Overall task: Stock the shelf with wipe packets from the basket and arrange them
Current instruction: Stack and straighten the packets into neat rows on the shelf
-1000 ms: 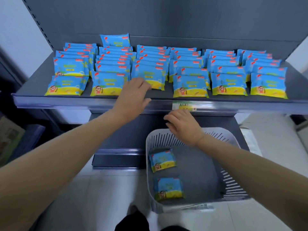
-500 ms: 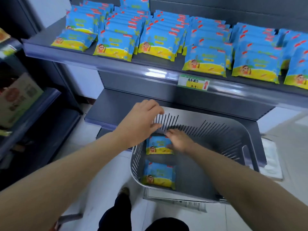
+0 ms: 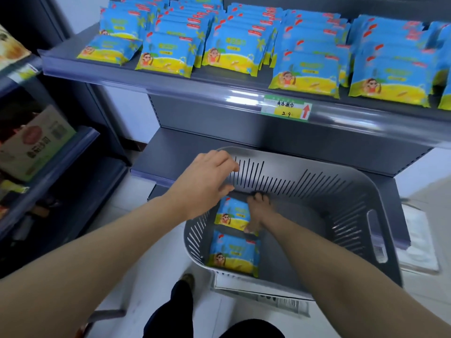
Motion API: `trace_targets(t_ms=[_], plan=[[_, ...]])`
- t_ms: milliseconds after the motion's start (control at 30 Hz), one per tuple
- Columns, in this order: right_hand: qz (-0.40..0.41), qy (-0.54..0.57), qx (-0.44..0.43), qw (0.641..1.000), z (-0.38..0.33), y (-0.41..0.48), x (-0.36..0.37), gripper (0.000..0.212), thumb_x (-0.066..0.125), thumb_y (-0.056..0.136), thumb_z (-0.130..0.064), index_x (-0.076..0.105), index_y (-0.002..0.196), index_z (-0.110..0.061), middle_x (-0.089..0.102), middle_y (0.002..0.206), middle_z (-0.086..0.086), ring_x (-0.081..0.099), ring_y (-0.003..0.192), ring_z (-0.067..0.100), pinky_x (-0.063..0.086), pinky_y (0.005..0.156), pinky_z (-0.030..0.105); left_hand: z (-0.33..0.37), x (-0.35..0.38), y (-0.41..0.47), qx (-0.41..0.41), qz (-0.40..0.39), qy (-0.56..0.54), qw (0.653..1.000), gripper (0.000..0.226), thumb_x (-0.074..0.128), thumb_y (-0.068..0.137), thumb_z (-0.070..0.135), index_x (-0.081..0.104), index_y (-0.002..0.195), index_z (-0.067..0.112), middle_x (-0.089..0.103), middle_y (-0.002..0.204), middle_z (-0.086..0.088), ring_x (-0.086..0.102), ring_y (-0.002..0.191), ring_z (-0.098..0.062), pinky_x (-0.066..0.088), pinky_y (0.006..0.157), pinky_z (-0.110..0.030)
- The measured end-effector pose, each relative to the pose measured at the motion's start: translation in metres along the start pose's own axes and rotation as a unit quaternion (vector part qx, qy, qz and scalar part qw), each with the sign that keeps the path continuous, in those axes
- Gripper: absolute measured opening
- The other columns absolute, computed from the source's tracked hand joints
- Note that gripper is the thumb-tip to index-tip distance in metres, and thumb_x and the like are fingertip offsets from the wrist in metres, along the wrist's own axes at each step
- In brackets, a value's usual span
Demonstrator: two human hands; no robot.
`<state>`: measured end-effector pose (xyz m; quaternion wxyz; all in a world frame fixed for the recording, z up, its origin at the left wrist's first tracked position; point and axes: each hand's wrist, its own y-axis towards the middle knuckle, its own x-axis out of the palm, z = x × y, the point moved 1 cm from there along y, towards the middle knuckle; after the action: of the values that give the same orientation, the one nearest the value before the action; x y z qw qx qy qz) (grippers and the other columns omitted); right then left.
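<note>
I see pale tiled floor (image 3: 214, 313) at lower centre, white wall (image 3: 127, 113) at centre left, dark neighbouring rack (image 3: 73, 142) at left edge.

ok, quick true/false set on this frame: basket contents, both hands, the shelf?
1. Two wipe packets lie in the basket: a far packet and a near packet. True.
2. The right hand grips the far packet. True.
3. The left hand holds a packet. False: it holds nothing and hangs over the basket's left rim.
4. The shelf above the basket is bare. False: rows of shelf packets fill it.
5. The price label on the shelf edge shows a red arrow. True.
</note>
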<state>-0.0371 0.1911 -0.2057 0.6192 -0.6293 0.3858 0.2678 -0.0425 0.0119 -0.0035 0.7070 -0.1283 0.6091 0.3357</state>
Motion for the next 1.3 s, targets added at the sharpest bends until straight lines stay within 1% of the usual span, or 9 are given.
trace_targets(t_ms=[133, 300, 467, 567, 733, 867, 967, 1067, 1300], plan=[[0.090, 0.019, -0.029, 0.995, 0.005, -0.026, -0.019, 0.052, 0.063, 0.080, -0.012, 0.037, 0.125, -0.010, 0.058, 0.122, 0.013, 0.048, 0.117, 0.031, 0.034, 0.093, 0.042, 0.006, 0.005, 0.001, 0.025, -0.027, 0.019, 0.999, 0.034, 0.065, 0.083, 0.022, 0.058, 0.115, 0.013, 0.055, 0.116, -0.005, 0.047, 0.111, -0.023, 0.028, 0.093, -0.029], [0.182, -0.006, -0.056, 0.982, 0.037, -0.074, -0.079, 0.043, 0.058, 0.082, -0.014, 0.043, 0.122, -0.012, 0.058, 0.116, 0.015, 0.048, 0.111, 0.033, 0.038, 0.090, 0.041, 0.014, 0.035, 0.003, 0.079, -0.158, 0.093, 0.980, 0.039, 0.061, 0.084, 0.029, 0.051, 0.119, 0.017, 0.049, 0.124, -0.003, 0.045, 0.116, -0.024, 0.030, 0.095, -0.032], [0.227, -0.005, -0.060, 0.972, 0.071, -0.111, -0.096, 0.041, 0.062, 0.082, -0.018, 0.049, 0.119, -0.012, 0.057, 0.115, 0.013, 0.045, 0.112, 0.031, 0.037, 0.091, 0.038, 0.021, 0.093, 0.008, 0.037, -0.311, 0.077, 0.946, 0.045, 0.064, 0.083, 0.023, 0.049, 0.124, 0.015, 0.048, 0.130, -0.006, 0.046, 0.120, -0.027, 0.035, 0.094, -0.035], [0.236, 0.006, -0.050, 0.970, 0.086, -0.123, -0.088, 0.042, 0.064, 0.083, -0.021, 0.048, 0.121, -0.013, 0.058, 0.117, 0.012, 0.045, 0.111, 0.031, 0.036, 0.091, 0.038, 0.019, 0.128, 0.006, -0.015, -0.419, 0.041, 0.907, 0.051, 0.065, 0.084, 0.027, 0.047, 0.128, 0.010, 0.048, 0.132, -0.012, 0.048, 0.120, -0.030, 0.044, 0.083, -0.031], [0.234, 0.021, -0.042, 0.971, 0.103, -0.122, -0.070, 0.039, 0.065, 0.081, -0.022, 0.050, 0.117, -0.012, 0.059, 0.112, 0.012, 0.047, 0.108, 0.030, 0.035, 0.088, 0.036, 0.011, 0.164, 0.004, -0.071, -0.577, 0.063, 0.811, 0.068, 0.079, 0.072, 0.018, 0.047, 0.130, 0.004, 0.051, 0.133, -0.013, 0.050, 0.119, -0.028, 0.043, 0.098, -0.037], [0.233, 0.036, -0.041, 0.971, 0.107, -0.117, -0.062, 0.040, 0.065, 0.081, -0.021, 0.050, 0.117, -0.012, 0.059, 0.112, 0.012, 0.047, 0.107, 0.030, 0.036, 0.087, 0.036, 0.004, 0.173, 0.007, -0.087, -0.597, 0.053, 0.796, 0.065, 0.080, 0.071, 0.017, 0.051, 0.128, 0.002, 0.054, 0.131, -0.014, 0.052, 0.118, -0.028, 0.044, 0.097, -0.035], [0.228, 0.042, -0.047, 0.972, 0.105, -0.118, -0.064, 0.040, 0.065, 0.081, -0.021, 0.050, 0.117, -0.013, 0.059, 0.111, 0.010, 0.047, 0.107, 0.029, 0.037, 0.087, 0.037, 0.008, 0.169, 0.008, -0.071, -0.589, 0.064, 0.802, 0.059, 0.078, 0.073, 0.020, 0.054, 0.124, 0.002, 0.059, 0.125, -0.013, 0.058, 0.110, -0.028, 0.045, 0.081, -0.030], [0.246, 0.045, -0.050, 0.967, 0.101, -0.128, -0.082, 0.041, 0.064, 0.083, -0.021, 0.050, 0.121, -0.013, 0.059, 0.114, 0.010, 0.047, 0.109, 0.029, 0.037, 0.090, 0.037, 0.017, 0.144, 0.020, -0.059, -0.551, 0.078, 0.829, 0.050, 0.078, 0.072, 0.018, 0.061, 0.115, 0.001, 0.064, 0.114, -0.015, 0.061, 0.096, -0.028, 0.048, 0.078, -0.032], [0.375, 0.035, -0.088, 0.922, 0.078, -0.181, -0.195, 0.037, 0.058, 0.090, -0.029, 0.049, 0.123, -0.016, 0.061, 0.111, 0.007, 0.048, 0.102, 0.028, 0.036, 0.084, 0.039, 0.039, 0.008, 0.084, -0.038, -0.401, 0.050, 0.914, 0.036, 0.072, 0.075, 0.019, 0.058, 0.106, 0.006, 0.062, 0.105, -0.010, 0.058, 0.095, -0.029, 0.043, 0.072, -0.032]])
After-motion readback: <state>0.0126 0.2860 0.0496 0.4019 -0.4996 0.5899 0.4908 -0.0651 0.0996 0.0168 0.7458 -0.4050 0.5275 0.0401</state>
